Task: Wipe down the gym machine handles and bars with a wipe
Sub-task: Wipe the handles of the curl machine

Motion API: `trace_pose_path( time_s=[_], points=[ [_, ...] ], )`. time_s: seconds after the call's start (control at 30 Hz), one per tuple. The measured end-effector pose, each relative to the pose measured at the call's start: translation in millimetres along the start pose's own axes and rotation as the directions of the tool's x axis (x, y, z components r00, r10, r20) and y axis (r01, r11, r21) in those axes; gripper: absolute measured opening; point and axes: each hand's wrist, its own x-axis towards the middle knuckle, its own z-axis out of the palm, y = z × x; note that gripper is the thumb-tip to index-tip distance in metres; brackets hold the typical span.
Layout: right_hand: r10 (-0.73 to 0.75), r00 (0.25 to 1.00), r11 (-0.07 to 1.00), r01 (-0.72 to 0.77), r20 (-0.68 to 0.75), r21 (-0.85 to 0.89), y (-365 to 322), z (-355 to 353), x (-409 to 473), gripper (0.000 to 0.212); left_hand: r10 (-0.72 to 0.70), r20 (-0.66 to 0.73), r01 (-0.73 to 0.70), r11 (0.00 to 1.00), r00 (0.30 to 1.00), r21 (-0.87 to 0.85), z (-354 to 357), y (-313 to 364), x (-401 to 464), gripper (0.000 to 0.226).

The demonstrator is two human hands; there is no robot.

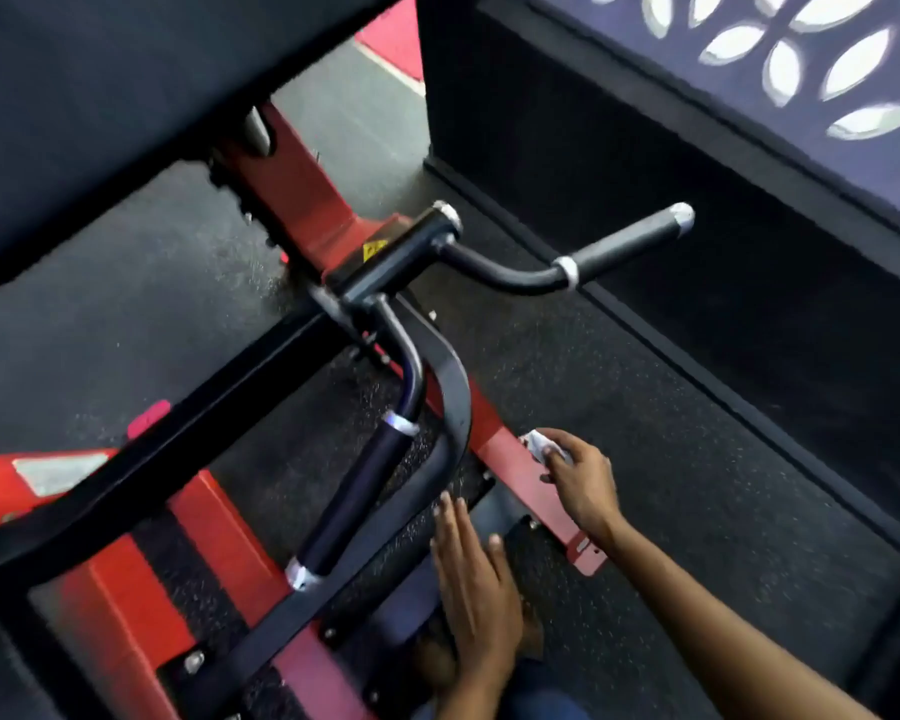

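Black speckled rubber floor (645, 407) fills most of the view, with a dark raised ledge (749, 252) along the right. Red machine frame (302, 189) runs diagonally across it, black crossbar (141, 459) over the left part. Two padded handles branch from a black hub (411, 241): far handle (630, 241) points right, near handle (354, 491) slants down toward the viewer, beside a curved black bar (453, 387). Both handles end in pale collars.

Left hand (476, 579): fingers straight and together, grip spread flat, hovering low by the curved bar's lower run; contact cannot be told. Right hand (580, 480): grip pinching a small crumpled white wipe (539, 444), fingers curled round it. Wipe sits at the edge of the red frame rail, near neither handle's padding. Frame slightly motion-blurred.
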Motion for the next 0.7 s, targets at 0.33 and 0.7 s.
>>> trace_pose_path(
  time_s=[0.33,0.7],
  points=[
    [-0.566,0.762,0.640,0.646,0.314,-0.415,11.5,100.4,116.0,0.036,-0.177,-0.176,0.226,0.920,0.968,0.319,2.9,-138.7,43.7,0.054],
    [-0.616,0.439,0.161,0.883,0.654,-0.441,68.6,104.4,171.7,0.047,-0.067,-0.261,0.184,0.872,0.963,0.454,29.3,-183.7,58.1,0.052]
  ],
)
